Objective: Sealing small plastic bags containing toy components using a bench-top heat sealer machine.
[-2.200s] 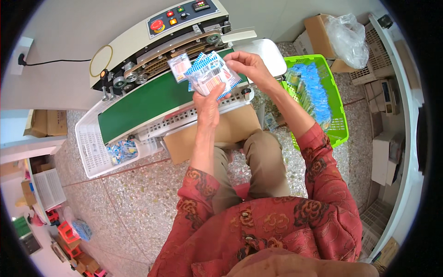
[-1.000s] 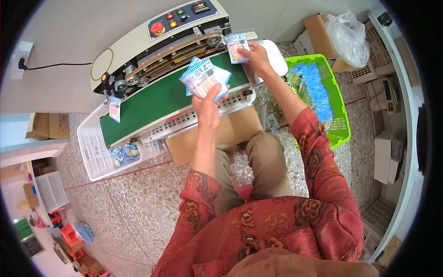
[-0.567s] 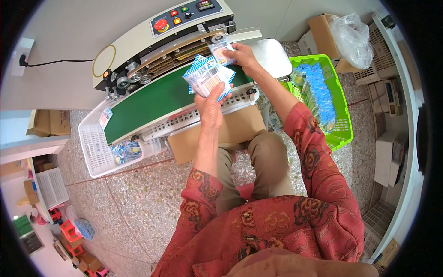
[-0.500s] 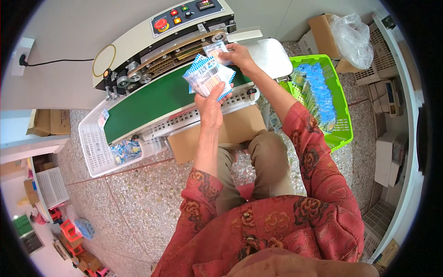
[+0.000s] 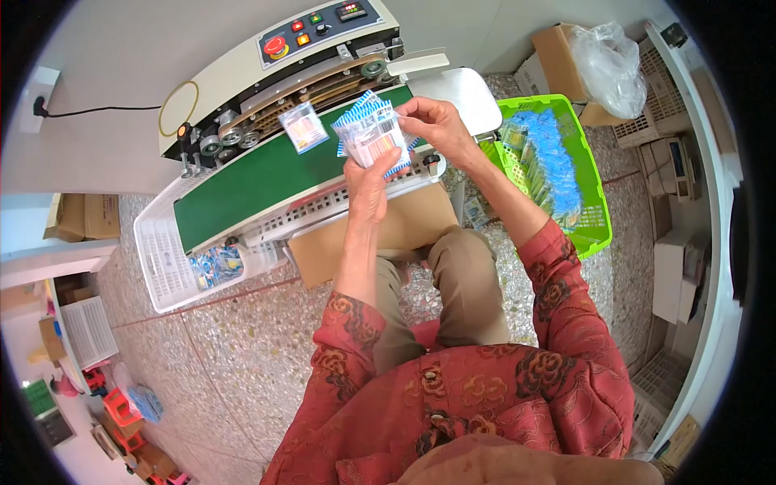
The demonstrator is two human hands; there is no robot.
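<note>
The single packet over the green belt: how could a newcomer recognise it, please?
Find the cream machine, then the green belt along its front. At the belt's far edge is the pale packet; unlike the stack in the left hand, it lies alone, untouched.

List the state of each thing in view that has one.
Left hand, gripping the packet stack
Right hand, fingers at the stack's upper right edge
Packet stack, fanned, held above the belt
Loose packet, at the belt's roller side, apart from both hands
Digital display, lit
Power plug, in the wall socket
Green basket, partly filled with packets
White basket, holding blue packets
</note>
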